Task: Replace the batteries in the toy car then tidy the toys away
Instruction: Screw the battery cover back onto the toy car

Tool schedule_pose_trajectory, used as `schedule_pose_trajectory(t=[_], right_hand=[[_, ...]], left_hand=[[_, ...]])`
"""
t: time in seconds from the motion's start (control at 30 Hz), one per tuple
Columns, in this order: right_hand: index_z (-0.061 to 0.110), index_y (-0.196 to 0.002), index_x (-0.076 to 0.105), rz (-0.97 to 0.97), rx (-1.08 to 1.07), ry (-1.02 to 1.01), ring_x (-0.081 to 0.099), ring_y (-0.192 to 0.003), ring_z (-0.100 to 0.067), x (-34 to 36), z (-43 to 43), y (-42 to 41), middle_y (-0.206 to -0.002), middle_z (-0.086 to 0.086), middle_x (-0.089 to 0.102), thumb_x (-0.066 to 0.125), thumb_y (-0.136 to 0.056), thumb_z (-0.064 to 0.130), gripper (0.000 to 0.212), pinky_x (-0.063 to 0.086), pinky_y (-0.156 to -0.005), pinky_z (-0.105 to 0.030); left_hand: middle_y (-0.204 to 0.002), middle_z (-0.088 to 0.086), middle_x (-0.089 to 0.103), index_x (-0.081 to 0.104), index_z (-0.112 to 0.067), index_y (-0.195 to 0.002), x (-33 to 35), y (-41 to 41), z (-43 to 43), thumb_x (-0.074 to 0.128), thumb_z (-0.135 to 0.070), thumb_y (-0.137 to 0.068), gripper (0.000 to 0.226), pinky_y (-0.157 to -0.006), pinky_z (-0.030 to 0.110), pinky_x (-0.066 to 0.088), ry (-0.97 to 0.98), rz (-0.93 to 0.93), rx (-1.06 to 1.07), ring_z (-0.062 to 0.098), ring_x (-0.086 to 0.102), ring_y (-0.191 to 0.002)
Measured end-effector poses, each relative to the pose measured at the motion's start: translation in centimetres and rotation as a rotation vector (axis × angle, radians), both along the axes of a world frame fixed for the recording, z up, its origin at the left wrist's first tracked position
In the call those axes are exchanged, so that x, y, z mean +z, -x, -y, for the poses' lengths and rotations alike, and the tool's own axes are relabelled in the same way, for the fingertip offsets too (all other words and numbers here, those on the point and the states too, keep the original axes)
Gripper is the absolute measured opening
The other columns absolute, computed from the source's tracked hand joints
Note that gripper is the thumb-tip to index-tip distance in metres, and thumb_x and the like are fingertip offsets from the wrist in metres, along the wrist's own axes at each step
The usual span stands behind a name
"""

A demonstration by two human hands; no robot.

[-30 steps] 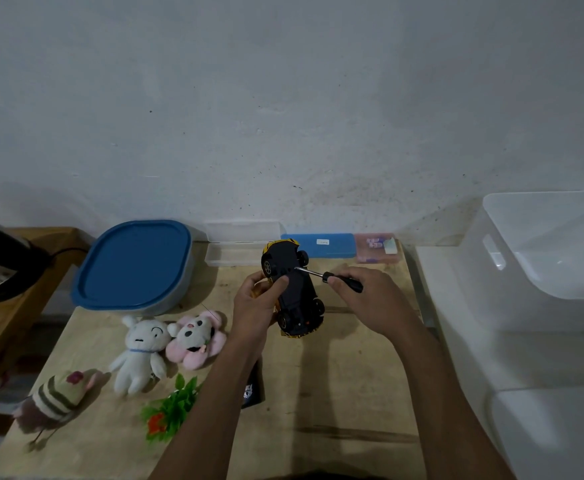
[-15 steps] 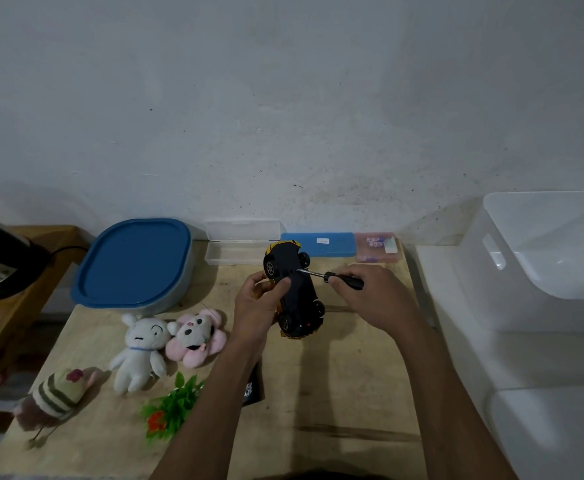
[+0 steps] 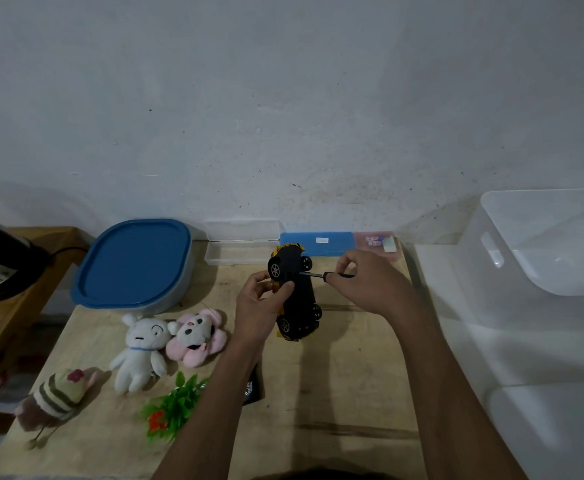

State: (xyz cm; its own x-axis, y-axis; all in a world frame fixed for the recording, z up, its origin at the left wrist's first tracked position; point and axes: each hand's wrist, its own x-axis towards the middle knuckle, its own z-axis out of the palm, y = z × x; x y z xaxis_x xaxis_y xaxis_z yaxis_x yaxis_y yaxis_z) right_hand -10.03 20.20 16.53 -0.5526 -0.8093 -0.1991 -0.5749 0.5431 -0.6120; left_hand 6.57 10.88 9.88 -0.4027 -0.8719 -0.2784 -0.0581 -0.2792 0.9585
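Observation:
My left hand (image 3: 261, 306) holds a black and yellow toy car (image 3: 295, 292) above the wooden table (image 3: 335, 393), its underside turned towards me. My right hand (image 3: 370, 282) grips a small black-handled screwdriver (image 3: 328, 275), whose tip touches the car's underside near the upper wheels. On the table's left lie a white plush (image 3: 141, 351), a pink plush (image 3: 195, 336), a striped plush (image 3: 54, 398) and a green plastic plant (image 3: 174, 407).
A blue-lidded tub (image 3: 132, 263) sits at the back left. An open clear case (image 3: 240, 247), a blue case (image 3: 321, 242) and a pink case (image 3: 378, 242) line the wall. A large clear bin (image 3: 543, 244) stands on the right. A small black packet (image 3: 252, 389) lies under my left forearm.
The car and both hands have stayed nearly in place; the fingers of my right hand have shifted slightly around the screwdriver handle.

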Motion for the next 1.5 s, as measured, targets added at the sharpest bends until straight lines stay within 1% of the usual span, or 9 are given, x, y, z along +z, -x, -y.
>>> schedule_pose_trajectory(t=[0.17, 0.4, 0.6, 0.73, 0.9, 1.07, 1.2, 1.37, 1.5], right_hand=[[0.031, -0.084, 0.064, -0.010, 0.017, 0.021, 0.061, -0.085, -0.011, 0.4, 0.0, 0.4, -0.094, 0.008, 0.063, 0.066, -0.084, 0.049, 0.018, 0.055, -0.077, -0.036], [0.033, -0.095, 0.066, -0.052, 0.065, 0.010, 0.060, -0.085, -0.009, 0.9, -0.2, 0.7, -0.093, 0.011, 0.063, 0.065, -0.086, 0.051, 0.020, 0.053, -0.076, -0.033], [0.028, -0.105, 0.068, -0.082, 0.086, -0.040, 0.061, -0.091, -0.013, 1.3, 0.4, 0.7, -0.104, 0.004, 0.067, 0.052, -0.093, 0.052, 0.031, 0.052, -0.080, -0.035], [0.031, -0.103, 0.054, -0.018, 0.120, -0.084, 0.060, -0.084, -0.011, 1.6, 0.3, 0.8, -0.096, 0.007, 0.063, 0.064, -0.086, 0.047, 0.024, 0.051, -0.075, -0.031], [0.028, -0.093, 0.062, 0.027, 0.116, -0.037, 0.062, -0.086, -0.011, 1.9, 0.6, 1.1, -0.094, 0.006, 0.064, 0.066, -0.087, 0.045, 0.018, 0.050, -0.072, -0.030], [0.012, -0.092, 0.070, 0.024, 0.136, -0.099, 0.061, -0.072, -0.017, 2.3, 0.9, 1.1, -0.086, -0.011, 0.068, 0.056, -0.092, 0.048, 0.039, 0.039, -0.059, -0.028], [0.023, -0.102, 0.055, 0.105, 0.131, -0.123, 0.054, -0.077, -0.006, 2.6, 0.6, 1.3, -0.091, 0.007, 0.058, 0.066, -0.087, 0.045, 0.029, 0.037, -0.057, -0.025], [0.022, -0.088, 0.062, 0.084, 0.111, -0.046, 0.062, -0.077, -0.010, 2.6, 0.7, 1.3, -0.079, 0.006, 0.068, 0.067, -0.087, 0.045, 0.024, 0.039, -0.058, -0.024], [0.007, -0.078, 0.068, 0.052, 0.128, -0.089, 0.056, -0.062, -0.018, 2.3, 0.9, 1.3, -0.065, -0.009, 0.059, 0.056, -0.093, 0.050, 0.047, 0.036, -0.057, -0.028]], left_hand=[[-0.097, 0.003, 0.071, 0.062, -0.021, -0.108, -0.1, -0.2, 0.2, 0.073, -0.013, -0.087, 0.025, -0.070, 0.032, 0.054, -0.022, -0.016, 0.014, 0.015, 0.070, -0.086], [-0.101, 0.005, 0.072, 0.062, -0.019, -0.111, -0.3, -0.2, 0.4, 0.074, -0.015, -0.087, 0.027, -0.076, 0.036, 0.056, -0.036, -0.016, 0.001, 0.019, 0.071, -0.091], [-0.106, 0.009, 0.071, 0.061, -0.018, -0.115, -0.3, -0.1, 0.5, 0.075, -0.016, -0.086, 0.032, -0.079, 0.039, 0.057, -0.020, -0.008, 0.002, 0.021, 0.071, -0.095], [-0.107, 0.008, 0.071, 0.061, -0.020, -0.115, -0.1, -0.1, 0.7, 0.073, -0.016, -0.087, 0.031, -0.083, 0.041, 0.057, -0.010, -0.016, 0.000, 0.020, 0.070, -0.096], [-0.105, 0.008, 0.071, 0.061, -0.024, -0.110, -0.1, -0.1, 0.7, 0.074, -0.016, -0.086, 0.028, -0.082, 0.041, 0.057, 0.007, -0.009, -0.002, 0.021, 0.071, -0.094], [-0.102, 0.006, 0.070, 0.061, -0.018, -0.113, -0.2, -0.2, 0.5, 0.074, -0.015, -0.086, 0.030, -0.075, 0.037, 0.055, 0.009, 0.004, -0.002, 0.020, 0.070, -0.091], [-0.101, 0.007, 0.070, 0.061, -0.019, -0.110, 0.0, -0.3, 0.4, 0.072, -0.013, -0.088, 0.025, -0.071, 0.035, 0.055, -0.011, -0.022, -0.001, 0.017, 0.070, -0.087], [-0.097, 0.006, 0.070, 0.062, -0.020, -0.105, 0.2, -0.4, 0.3, 0.071, -0.011, -0.088, 0.021, -0.069, 0.034, 0.055, -0.009, -0.048, -0.010, 0.019, 0.070, -0.086], [-0.103, 0.010, 0.070, 0.061, -0.016, -0.112, 0.0, -0.6, 0.1, 0.072, -0.012, -0.087, 0.027, -0.069, 0.032, 0.055, -0.012, -0.025, -0.006, 0.017, 0.072, -0.085]])
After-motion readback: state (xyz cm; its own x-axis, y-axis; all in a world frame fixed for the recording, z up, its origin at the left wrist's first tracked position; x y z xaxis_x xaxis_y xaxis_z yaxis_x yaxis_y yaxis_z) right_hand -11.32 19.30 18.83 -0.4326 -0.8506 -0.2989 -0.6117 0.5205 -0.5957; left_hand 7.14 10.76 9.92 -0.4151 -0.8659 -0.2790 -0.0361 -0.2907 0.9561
